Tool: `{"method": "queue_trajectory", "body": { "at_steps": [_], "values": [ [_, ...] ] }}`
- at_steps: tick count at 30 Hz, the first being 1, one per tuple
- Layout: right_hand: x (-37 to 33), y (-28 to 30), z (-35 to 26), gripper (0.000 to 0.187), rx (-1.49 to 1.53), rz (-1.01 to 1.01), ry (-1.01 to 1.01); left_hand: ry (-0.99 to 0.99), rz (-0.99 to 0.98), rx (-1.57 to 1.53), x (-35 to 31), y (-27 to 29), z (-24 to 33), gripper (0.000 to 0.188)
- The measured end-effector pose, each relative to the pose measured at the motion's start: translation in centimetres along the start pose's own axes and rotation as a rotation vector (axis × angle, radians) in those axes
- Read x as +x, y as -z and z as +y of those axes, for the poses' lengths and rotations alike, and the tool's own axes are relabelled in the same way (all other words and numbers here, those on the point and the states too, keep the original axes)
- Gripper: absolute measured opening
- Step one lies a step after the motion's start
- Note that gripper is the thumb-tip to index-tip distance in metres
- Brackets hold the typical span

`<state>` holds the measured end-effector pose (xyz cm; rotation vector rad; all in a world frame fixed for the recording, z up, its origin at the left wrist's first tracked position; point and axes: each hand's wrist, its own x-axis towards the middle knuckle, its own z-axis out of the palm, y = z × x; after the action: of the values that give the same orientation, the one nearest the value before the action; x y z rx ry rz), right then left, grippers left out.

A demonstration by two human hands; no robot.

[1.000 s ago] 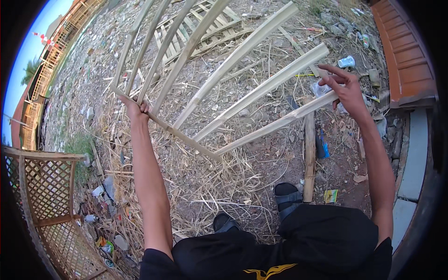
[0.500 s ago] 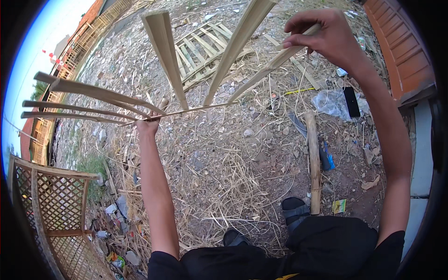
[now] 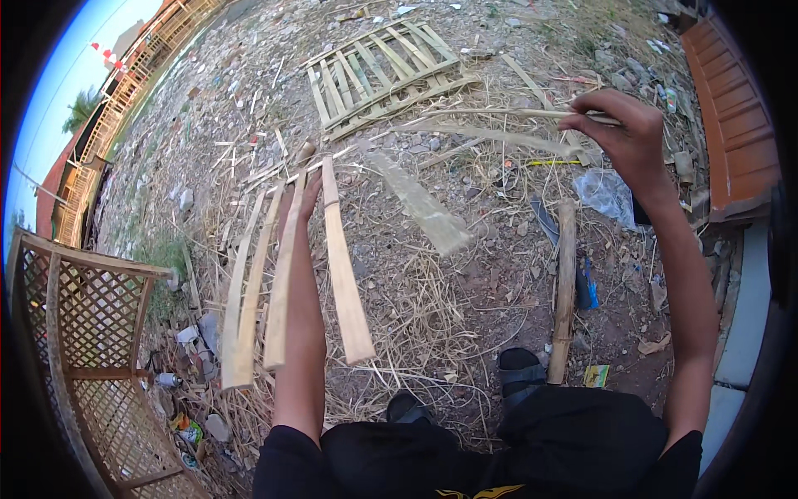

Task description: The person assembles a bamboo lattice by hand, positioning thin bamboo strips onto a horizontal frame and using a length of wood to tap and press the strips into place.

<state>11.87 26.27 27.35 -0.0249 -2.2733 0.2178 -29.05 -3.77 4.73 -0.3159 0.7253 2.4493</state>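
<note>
Several pale bamboo slats hang side by side from a thin crosswise strip, their broad ends toward me. My left hand is closed around the strip among these slats, its fingers partly hidden behind them. Farther right, one blurred slat slants down from the same strip, and a second blurred one reaches toward my right side. My right hand pinches the end of a slim bamboo slat, seen nearly edge-on, between thumb and fingers.
Behind lies a finished-looking slatted bamboo panel on rubble. A wooden pole, a curved blade and a clear plastic bag lie at right. Lattice panels stand left; orange metal sheeting stands right. Straw covers the ground.
The slatted piece has turned over: slats that pointed up and away now hang toward me. My right hand has shifted right and down, still pinching a slat; my left hand has moved slightly right.
</note>
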Motion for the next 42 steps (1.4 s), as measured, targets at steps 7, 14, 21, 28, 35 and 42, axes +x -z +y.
{"method": "queue_trajectory", "body": {
  "at_steps": [7,14,21,28,35,42],
  "values": [
    [-7.1,-0.7,0.4,0.021,-0.078,-0.007,-0.148,0.054,-0.068,0.039,-0.4,2.5,-2.0,0.074],
    [-11.1,-1.8,1.7,0.025,-0.043,-0.095,-0.263,0.067,-0.115,0.067,-0.4,4.2,-2.3,0.077],
    [-13.0,-2.2,1.8,0.027,-0.047,-0.176,-0.316,0.07,-0.141,0.09,0.4,5.5,-3.4,0.079],
    [-13.9,-2.3,1.5,0.031,-0.051,-0.249,-0.358,0.079,-0.155,0.103,1.0,6.3,-4.4,0.082],
    [-14.2,-3.0,1.2,0.031,-0.047,-0.283,-0.384,0.109,-0.153,0.093,1.4,6.6,-4.0,0.085],
    [-14.8,-2.5,1.1,0.031,-0.092,-0.35,-0.425,0.067,-0.082,0.119,0.8,5.6,-4.9,0.084]
  ]
}}
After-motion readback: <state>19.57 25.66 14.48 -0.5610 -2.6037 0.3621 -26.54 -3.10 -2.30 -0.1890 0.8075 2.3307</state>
